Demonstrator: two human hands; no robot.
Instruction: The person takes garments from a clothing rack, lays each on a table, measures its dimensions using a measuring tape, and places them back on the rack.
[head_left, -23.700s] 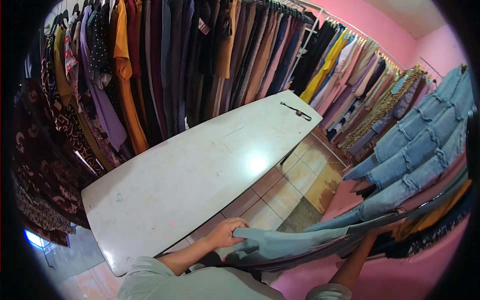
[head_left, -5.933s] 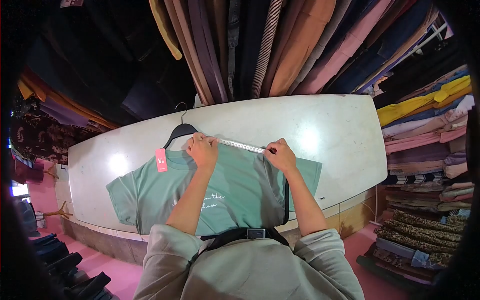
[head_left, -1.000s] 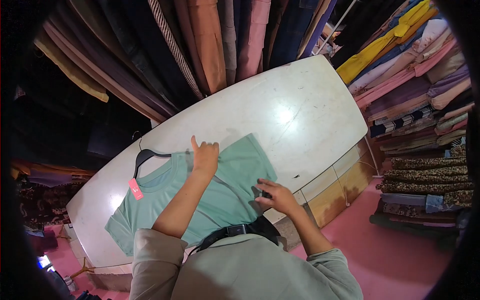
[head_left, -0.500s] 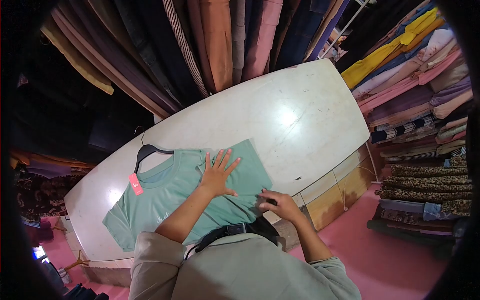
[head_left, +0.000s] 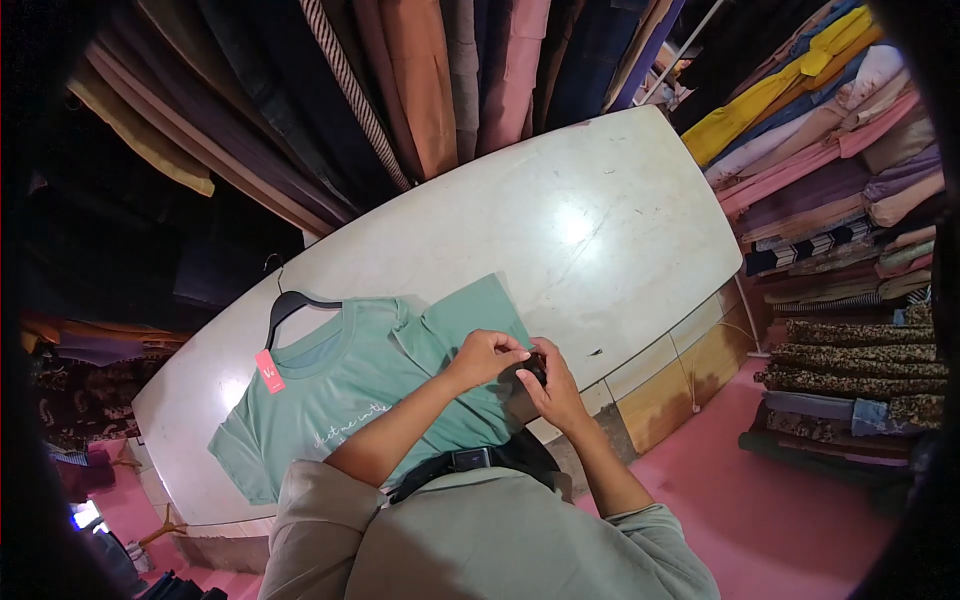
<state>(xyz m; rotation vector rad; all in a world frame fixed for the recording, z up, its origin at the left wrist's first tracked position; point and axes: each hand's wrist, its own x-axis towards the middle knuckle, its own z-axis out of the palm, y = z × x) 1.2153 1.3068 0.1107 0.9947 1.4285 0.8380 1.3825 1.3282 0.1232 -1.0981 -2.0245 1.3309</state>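
A light green T-shirt [head_left: 300, 400] with white script lettering lies on the white table, with a black hanger [head_left: 290, 303] in its neck. From the neckline side hangs a pink tag [head_left: 269, 371]. Over the shirt's right sleeve, my left hand [head_left: 488, 358] is closed in a pinch, its fingertips meeting my right hand. Whatever those fingertips hold is too small to make out. My right hand [head_left: 560, 396] is curled around a small dark object [head_left: 538, 368], mostly hidden by the fingers, near the table's front edge.
The long white table [head_left: 600, 170] has rounded edges. Behind it hang trousers [head_left: 425, 80] in many colours. At the right are hung garments, a yellow one [head_left: 740, 115] among them, and stacks of folded clothes [head_left: 850, 365]. The floor [head_left: 730, 500] is pink.
My left hand has lifted from lying spread on the shirt and moved right, closing into a pinch at my right hand. My right hand has risen slightly with the dark object.
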